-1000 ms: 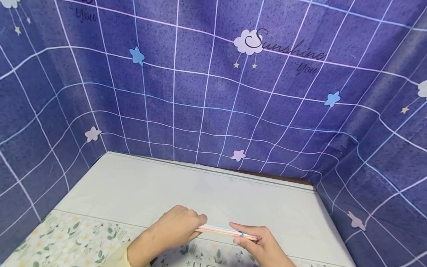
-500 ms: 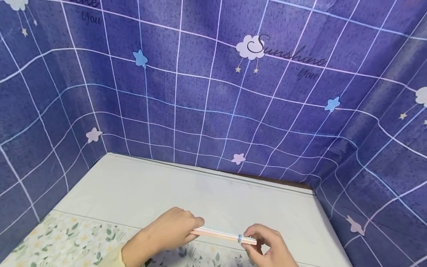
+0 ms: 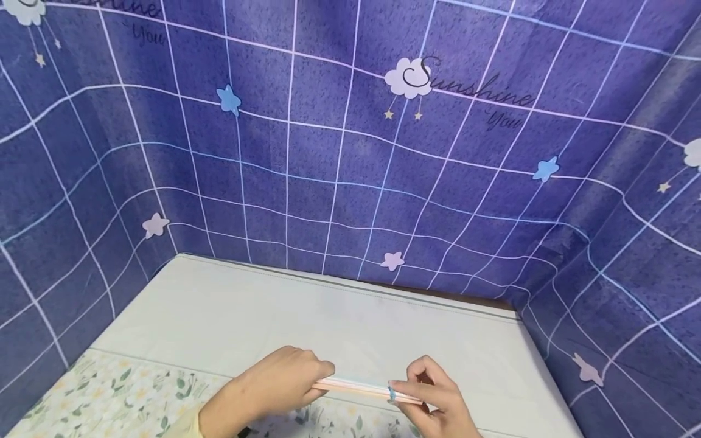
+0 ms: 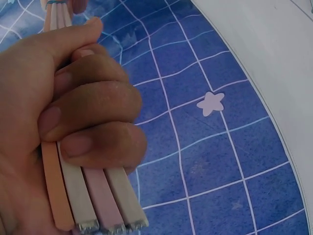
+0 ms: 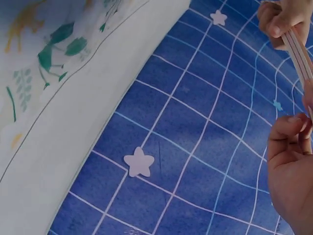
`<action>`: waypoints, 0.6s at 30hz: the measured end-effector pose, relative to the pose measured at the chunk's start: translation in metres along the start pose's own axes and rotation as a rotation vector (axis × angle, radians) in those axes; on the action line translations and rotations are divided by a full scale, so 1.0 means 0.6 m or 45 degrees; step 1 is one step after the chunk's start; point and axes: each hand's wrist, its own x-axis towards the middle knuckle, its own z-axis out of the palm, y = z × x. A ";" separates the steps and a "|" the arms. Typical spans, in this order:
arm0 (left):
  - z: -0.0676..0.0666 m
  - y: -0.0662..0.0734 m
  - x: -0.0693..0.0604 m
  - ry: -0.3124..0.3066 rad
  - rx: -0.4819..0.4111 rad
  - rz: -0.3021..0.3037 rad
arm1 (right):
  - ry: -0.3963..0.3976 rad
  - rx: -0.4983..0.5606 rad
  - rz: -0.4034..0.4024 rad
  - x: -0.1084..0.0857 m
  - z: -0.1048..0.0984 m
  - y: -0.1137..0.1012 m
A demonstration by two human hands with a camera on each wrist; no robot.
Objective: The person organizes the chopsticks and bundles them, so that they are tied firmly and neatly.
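A bundle of slim pastel sticks (image 3: 356,387), orange, white and pink, is held level above the table. My left hand (image 3: 287,380) grips its left part with curled fingers. In the left wrist view the sticks' flat lower ends (image 4: 93,196) fan out below the fist, several with silvery tips. Near the right end a blue band (image 3: 391,392) goes round the bundle. My right hand (image 3: 438,395) pinches the bundle at this band, with thumb and fingers on it. The right wrist view shows part of the sticks (image 5: 298,54) between both hands; the band is hidden there.
The tabletop (image 3: 328,328) is white, with a floral cloth (image 3: 126,389) along the near side. A blue-purple grid curtain (image 3: 306,152) printed with stars and clouds hangs behind and at both sides.
My right hand has shifted its fingers around the band; half a second ago they were at the bundle's end, and now a finger lies on the band. My left hand keeps its grip.
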 end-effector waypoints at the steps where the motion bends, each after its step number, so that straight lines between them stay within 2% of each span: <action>1: 0.000 0.002 -0.001 -0.005 0.004 -0.008 | 0.001 -0.011 -0.010 0.001 0.001 -0.001; 6: 0.002 0.012 0.004 -0.028 0.032 0.009 | -0.034 -0.074 -0.030 -0.003 0.015 -0.002; 9: 0.003 0.018 0.010 -0.038 0.032 0.018 | -0.061 -0.171 -0.027 -0.010 0.021 0.003; 13: 0.004 0.022 0.013 -0.046 0.062 -0.011 | -0.090 -0.324 0.032 -0.018 0.022 0.007; 18: 0.002 0.023 0.012 -0.059 0.046 -0.026 | -0.197 -0.461 0.147 -0.021 0.018 0.000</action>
